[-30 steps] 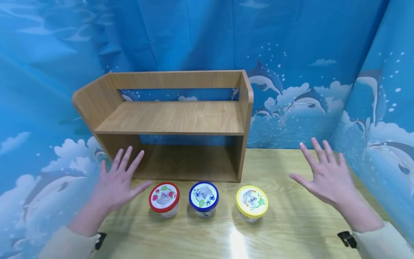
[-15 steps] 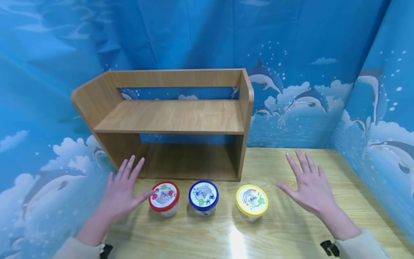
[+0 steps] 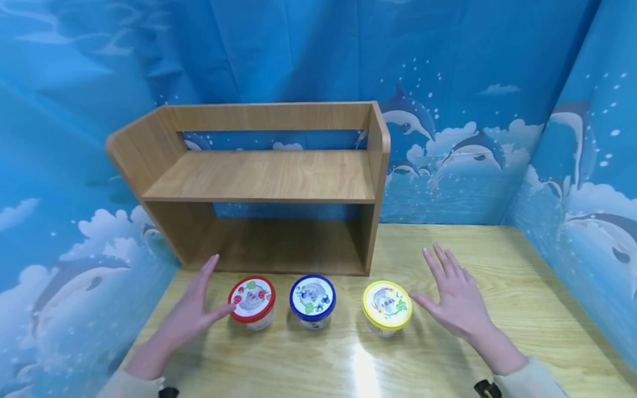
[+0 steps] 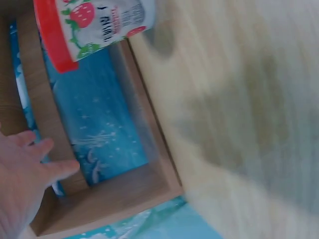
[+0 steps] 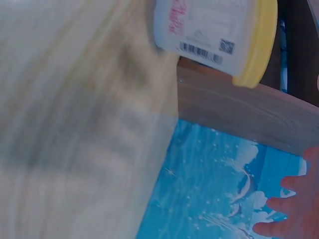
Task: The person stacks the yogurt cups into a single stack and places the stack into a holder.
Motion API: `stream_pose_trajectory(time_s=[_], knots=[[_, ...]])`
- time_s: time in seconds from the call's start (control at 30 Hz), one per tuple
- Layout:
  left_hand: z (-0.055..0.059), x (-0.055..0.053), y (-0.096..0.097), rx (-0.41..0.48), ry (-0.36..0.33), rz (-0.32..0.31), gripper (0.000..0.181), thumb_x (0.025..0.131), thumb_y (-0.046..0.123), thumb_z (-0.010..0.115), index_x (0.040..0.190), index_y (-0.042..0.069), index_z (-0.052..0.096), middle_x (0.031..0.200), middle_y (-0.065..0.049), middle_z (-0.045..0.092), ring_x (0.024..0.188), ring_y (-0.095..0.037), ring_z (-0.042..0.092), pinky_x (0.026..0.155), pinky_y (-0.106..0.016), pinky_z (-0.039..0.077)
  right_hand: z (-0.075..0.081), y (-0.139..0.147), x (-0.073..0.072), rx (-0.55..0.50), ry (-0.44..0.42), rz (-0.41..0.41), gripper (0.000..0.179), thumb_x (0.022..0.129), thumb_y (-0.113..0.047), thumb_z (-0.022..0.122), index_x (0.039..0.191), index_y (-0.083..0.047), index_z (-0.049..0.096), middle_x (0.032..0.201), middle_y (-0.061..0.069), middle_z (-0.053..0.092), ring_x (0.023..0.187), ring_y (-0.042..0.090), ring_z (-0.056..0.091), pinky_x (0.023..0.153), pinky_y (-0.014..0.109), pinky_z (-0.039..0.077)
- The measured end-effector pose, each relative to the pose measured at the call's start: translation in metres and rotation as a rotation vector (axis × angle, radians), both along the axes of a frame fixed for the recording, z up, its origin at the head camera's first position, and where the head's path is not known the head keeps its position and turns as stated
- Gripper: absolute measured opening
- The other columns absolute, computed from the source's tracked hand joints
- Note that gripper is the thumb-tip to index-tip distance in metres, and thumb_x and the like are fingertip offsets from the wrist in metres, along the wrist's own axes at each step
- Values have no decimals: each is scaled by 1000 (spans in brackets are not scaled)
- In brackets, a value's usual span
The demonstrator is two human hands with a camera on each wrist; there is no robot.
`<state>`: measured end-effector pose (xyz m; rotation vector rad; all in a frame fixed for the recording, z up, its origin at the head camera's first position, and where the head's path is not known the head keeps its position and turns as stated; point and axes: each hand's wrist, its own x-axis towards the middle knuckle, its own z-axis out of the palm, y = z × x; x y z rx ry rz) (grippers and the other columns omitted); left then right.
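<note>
"Red-lidded tub (image 3: 252,301) first: where is it standing?"

"On the wooden table (image 3: 288,362), just in front of the shelf unit (image 3: 264,174). The blue-lidded tub (image 3: 312,301) is sitting beside it, and the yellow-lidded tub (image 3: 387,307) is standing farther along, toward the right."

"And the hands?"

"They're hovering well apart, fingers spread, seemingly gripping nothing. The left hand (image 3: 189,312) is hanging beside the red-lidded tub, the right hand (image 3: 458,304) beside the yellow-lidded tub."

"How would you be shaping a grasp?"

"If that's what is forming, I'd be lowering each palm alongside and wrapping thumb and fingers round the wall below the rim; pinching the rim alone might be loosening the lid. I'd also be steering the left hand clear of the blue-lidded tub, since that one is sitting close."

"What aren't you making out?"

"Contact. From the head camera, the left thumb is overlapping the red-lidded tub and the right thumb is ending near the yellow rim; I can't tell whether either is touching. Both wrist views are cutting off part of hand and tub. The sleeves (image 3: 530,380) are running out of frame, and a dolphin-printed backdrop (image 3: 323,55) is hanging behind everything."
</note>
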<state>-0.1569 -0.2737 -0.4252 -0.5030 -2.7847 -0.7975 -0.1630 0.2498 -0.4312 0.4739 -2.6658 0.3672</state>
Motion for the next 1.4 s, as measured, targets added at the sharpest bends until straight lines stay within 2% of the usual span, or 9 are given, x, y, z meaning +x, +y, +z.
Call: stream_pose_trajectory(time_s=[0.17, 0.4, 0.63, 0.83, 0.93, 1.03, 1.17, 1.3, 1.4], knots=[[-12, 1, -1, 85, -59, -23, 111, 79, 39, 80, 157, 21, 4, 153, -30, 20, 131, -56, 28, 95, -74, 29, -13, -4, 2, -51, 9, 36, 94, 85, -53, 66, 156, -15, 17, 154, 22, 25, 135, 48, 27, 101, 67, 28], [-26, -1, 0, 263, -125, -85, 108, 74, 26, 86, 153, 5, 16, 149, -29, 30, 129, -50, 36, 94, -67, 37, -29, -9, 7, -95, -3, 73, 92, 86, -47, 67, 155, -12, 18, 152, 22, 28, 132, 46, 33, 98, 65, 34], [-33, -5, -3, 386, -236, -144, 98, 74, 13, 85, 150, 2, 23, 145, -32, 34, 129, -54, 34, 92, -71, 36, -39, -10, 11, -140, -21, 87, 88, 86, -43, 67, 153, -5, 24, 152, 22, 30, 130, 48, 35, 97, 66, 36], [-38, -8, -7, 527, -337, -187, 91, 75, 1, 81, 147, -4, 25, 143, -34, 37, 129, -55, 32, 92, -74, 33, -44, -14, 16, -167, -68, 95, 88, 87, -40, 68, 154, -9, 20, 152, 22, 30, 130, 46, 36, 94, 67, 38], [-40, -9, -8, 584, -389, -188, 89, 76, -2, 79, 146, -6, 24, 142, -35, 37, 128, -49, 37, 92, -73, 34, -47, -15, 18, -191, -110, 89, 89, 88, -39, 68, 155, -11, 18, 153, 21, 29, 131, 46, 35, 93, 68, 37], [-42, -10, -7, 614, -427, -176, 85, 78, -1, 77, 146, -6, 26, 141, -35, 39, 124, -24, 49, 95, -65, 38, -49, -17, 20, -212, -158, 82, 89, 89, -39, 68, 155, -13, 15, 153, 22, 28, 131, 47, 35, 92, 70, 37], [-45, -12, -7, 648, -443, -194, 80, 79, -3, 76, 143, -8, 30, 136, -37, 41, 111, 3, 51, 92, -42, 48, -52, -18, 22, -231, -191, 78, 88, 89, -40, 66, 156, -15, 15, 152, 24, 29, 130, 49, 36, 90, 71, 38], [-49, -15, -8, 676, -431, -228, 77, 79, -5, 76, 141, -10, 31, 134, -39, 41, 110, 1, 53, 88, -25, 49, -53, -20, 23, -239, -189, 82, 87, 89, -41, 67, 155, -15, 17, 151, 24, 31, 128, 49, 39, 88, 71, 40], [-49, -18, -9, 663, -424, -221, 76, 79, -4, 76, 141, -9, 33, 134, -37, 43, 111, 0, 53, 90, -22, 47, -55, -21, 23, -246, -194, 86, 87, 89, -41, 67, 155, -15, 17, 151, 23, 31, 127, 48, 40, 87, 70, 41]])
